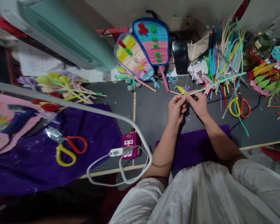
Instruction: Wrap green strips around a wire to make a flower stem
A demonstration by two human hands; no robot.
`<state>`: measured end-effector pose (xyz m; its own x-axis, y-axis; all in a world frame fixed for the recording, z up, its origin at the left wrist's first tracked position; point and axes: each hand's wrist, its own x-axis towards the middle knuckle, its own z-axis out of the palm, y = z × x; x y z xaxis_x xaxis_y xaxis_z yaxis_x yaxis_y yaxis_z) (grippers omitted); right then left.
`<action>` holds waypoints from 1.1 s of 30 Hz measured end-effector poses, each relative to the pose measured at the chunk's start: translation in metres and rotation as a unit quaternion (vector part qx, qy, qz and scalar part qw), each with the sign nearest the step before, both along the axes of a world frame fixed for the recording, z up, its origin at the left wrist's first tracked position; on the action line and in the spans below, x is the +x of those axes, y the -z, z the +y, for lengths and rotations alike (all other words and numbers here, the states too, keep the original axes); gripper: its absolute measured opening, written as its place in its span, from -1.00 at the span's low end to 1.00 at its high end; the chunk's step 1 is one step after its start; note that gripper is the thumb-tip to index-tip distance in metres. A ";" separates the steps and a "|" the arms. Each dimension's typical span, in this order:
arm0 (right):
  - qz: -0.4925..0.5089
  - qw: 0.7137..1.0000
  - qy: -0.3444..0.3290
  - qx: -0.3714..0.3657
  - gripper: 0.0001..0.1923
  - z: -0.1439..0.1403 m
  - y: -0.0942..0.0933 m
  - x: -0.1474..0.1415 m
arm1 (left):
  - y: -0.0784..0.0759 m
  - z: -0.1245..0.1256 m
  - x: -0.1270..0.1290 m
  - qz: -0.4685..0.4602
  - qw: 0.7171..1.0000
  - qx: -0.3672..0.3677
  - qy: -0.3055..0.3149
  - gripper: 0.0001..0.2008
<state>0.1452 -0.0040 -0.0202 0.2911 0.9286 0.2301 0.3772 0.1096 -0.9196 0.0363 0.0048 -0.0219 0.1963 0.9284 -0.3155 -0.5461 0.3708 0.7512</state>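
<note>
My left hand (177, 107) and my right hand (198, 104) meet over the dark table, fingertips close together. Between them they pinch a light green pipe cleaner (218, 82), whose long free end slants up to the right past my right hand. Both hands are closed on it near its left end. Just beyond my fingertips lie a small yellow piece (180, 89) and a purple curled piece (187, 89). Two fans covered in coloured pipe cleaners, a blue-and-pink one (151, 43) and a yellow-and-cream one (133, 57), lean at the back.
Loose pipe cleaners (231, 53) bunch at the back right, near scissors (240, 106). A black phone (180, 56) leans behind my hands. Left are a pink power adapter (131, 145), a looping white cable (140, 124), and more scissors (66, 144) on purple cloth (98, 124).
</note>
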 end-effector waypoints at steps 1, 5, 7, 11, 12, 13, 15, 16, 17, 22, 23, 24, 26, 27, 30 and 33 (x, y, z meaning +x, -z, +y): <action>-0.001 1.000 -0.001 0.003 -0.84 0.000 0.000 0.000 | 0.000 0.000 0.000 0.005 1.000 0.003 -0.005 -0.75; 0.034 0.999 -0.015 0.012 -0.83 0.001 0.001 0.000 | 0.002 -0.001 0.001 0.009 1.000 0.010 -0.020 -0.75; 0.058 0.998 -0.018 0.010 -0.84 0.002 0.002 0.000 | 0.002 -0.002 0.002 0.004 1.000 0.013 -0.020 -0.75; 0.092 0.996 -0.014 -0.007 -0.85 0.003 0.004 0.000 | 0.002 -0.002 0.004 0.005 1.000 0.020 -0.016 -0.75; 0.097 0.995 -0.014 -0.011 -0.85 0.004 0.005 0.000 | 0.002 -0.002 0.004 0.008 1.000 0.021 -0.015 -0.75; 0.102 0.995 -0.013 -0.012 -0.85 0.004 0.005 0.000 | 0.002 -0.002 0.004 0.009 1.000 0.023 -0.013 -0.75; 0.111 0.994 -0.017 -0.009 -0.85 0.004 0.005 0.000 | 0.002 -0.002 0.004 0.004 1.000 0.028 -0.010 -0.76; 0.113 0.993 -0.019 -0.006 -0.85 0.004 0.005 0.000 | 0.002 -0.003 0.004 -0.001 0.999 0.031 -0.007 -0.76; 0.112 0.993 -0.020 -0.004 -0.85 0.004 0.005 0.000 | 0.003 -0.003 0.004 -0.005 0.999 0.032 -0.005 -0.77; 0.020 1.000 0.003 0.010 -0.82 0.001 0.001 0.001 | 0.004 -0.003 0.004 0.025 0.999 0.023 -0.008 -0.76; -0.006 1.000 0.006 0.017 -0.82 0.000 0.001 0.001 | 0.005 -0.003 0.004 0.039 0.999 0.027 -0.012 -0.76; -0.029 0.999 0.009 0.023 -0.81 -0.001 0.000 0.001 | 0.005 -0.003 0.004 0.054 0.998 0.035 -0.018 -0.75; -0.059 0.998 0.012 0.031 -0.80 -0.002 0.000 0.002 | 0.006 -0.004 0.005 0.081 0.995 0.054 -0.031 -0.75; -0.066 0.997 0.015 0.033 -0.80 -0.002 0.000 0.002 | 0.006 -0.004 0.005 0.095 0.993 0.064 -0.038 -0.76; -0.081 0.996 0.025 0.033 -0.81 -0.001 0.001 0.003 | 0.006 -0.005 0.006 0.137 0.985 0.091 -0.057 -0.78; -0.087 0.995 0.029 0.026 -0.81 0.000 0.003 0.004 | 0.004 -0.006 0.006 0.164 0.979 0.101 -0.070 -0.80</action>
